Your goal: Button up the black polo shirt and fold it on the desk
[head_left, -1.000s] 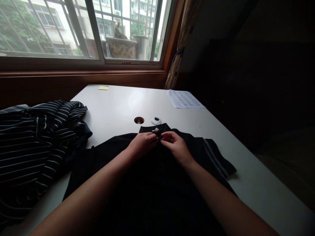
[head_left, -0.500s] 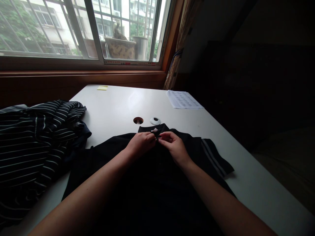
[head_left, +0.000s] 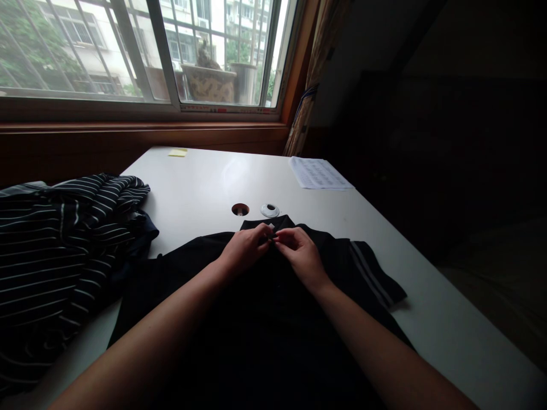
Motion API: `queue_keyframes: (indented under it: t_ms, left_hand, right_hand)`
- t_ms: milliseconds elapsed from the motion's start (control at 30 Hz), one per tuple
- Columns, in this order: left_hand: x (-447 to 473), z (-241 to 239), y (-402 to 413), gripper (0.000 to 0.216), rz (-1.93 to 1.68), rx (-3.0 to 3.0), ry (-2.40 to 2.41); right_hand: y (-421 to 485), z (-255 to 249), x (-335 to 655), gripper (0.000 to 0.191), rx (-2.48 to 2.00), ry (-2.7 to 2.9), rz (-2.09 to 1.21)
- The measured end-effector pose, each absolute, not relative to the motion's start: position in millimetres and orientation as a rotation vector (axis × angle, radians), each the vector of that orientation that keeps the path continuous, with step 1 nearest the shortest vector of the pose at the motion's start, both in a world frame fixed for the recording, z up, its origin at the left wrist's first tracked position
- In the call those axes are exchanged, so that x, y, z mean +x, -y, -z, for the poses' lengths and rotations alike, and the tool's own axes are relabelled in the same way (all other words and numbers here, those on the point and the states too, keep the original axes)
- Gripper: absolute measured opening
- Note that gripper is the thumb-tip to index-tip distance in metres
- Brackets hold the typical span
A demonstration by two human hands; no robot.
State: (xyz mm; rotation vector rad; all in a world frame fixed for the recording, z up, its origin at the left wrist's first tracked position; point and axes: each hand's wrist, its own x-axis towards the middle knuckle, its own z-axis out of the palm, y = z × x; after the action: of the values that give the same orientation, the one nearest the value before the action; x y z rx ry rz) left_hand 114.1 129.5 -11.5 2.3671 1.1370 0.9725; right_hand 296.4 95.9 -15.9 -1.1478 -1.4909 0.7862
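Observation:
A black short-sleeved shirt (head_left: pixel 277 319) with a collar lies spread on the white table (head_left: pixel 205 182), its collar pointing away from me. Two grey stripes cross its right-hand sleeve (head_left: pixel 376 273). At the neck opening, my left hand (head_left: pixel 248 246) pinches the front edge just below the collar. My right hand (head_left: pixel 301 253) pinches the opposite edge, thumb and forefinger pressed together. The fingertips of both hands nearly meet. A small pale label shows inside the collar just beyond them. Whatever button lies between the fingers is too small and dark to make out.
To the left is a heap of striped dark clothes (head_left: pixel 72 245). Beyond the collar are a round cable hole (head_left: pixel 240 209) and its white cover (head_left: pixel 270 210). Printed sheets (head_left: pixel 320 173) lie at the right edge, a yellow sticky note (head_left: pixel 178 152) at the far edge, below a window.
My left fingers have shifted slightly and lifted at the collar, and the thumb shows more now. My right hand stays almost in place, still pinching. The shirt lies as before.

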Motion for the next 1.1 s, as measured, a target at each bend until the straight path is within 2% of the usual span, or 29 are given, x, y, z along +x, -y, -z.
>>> queue_keyframes:
  t_ms: [67,333,667,1100]
  left_hand:
    - [114,11,-129,0.023,-0.986,2.359,-1.065]
    - [113,13,-130,0.010,-0.966,2.433,-1.058]
    - [110,14,-131,0.008,-1.187,2.310,-0.980]
    - [108,14,-130,0.004,-1.204,2.202,-0.883]
  right_hand:
    - [-96,16,297,0.018,-1.140,1.472,-0.811]
    - [-96,16,295,0.023,-1.105,1.420,-0.889]
    - [-86,0,302,0.012,-1.175,1.748,-0.396]
    - [-81,-7,300,0.010,-1.139,1.806,-0.286]
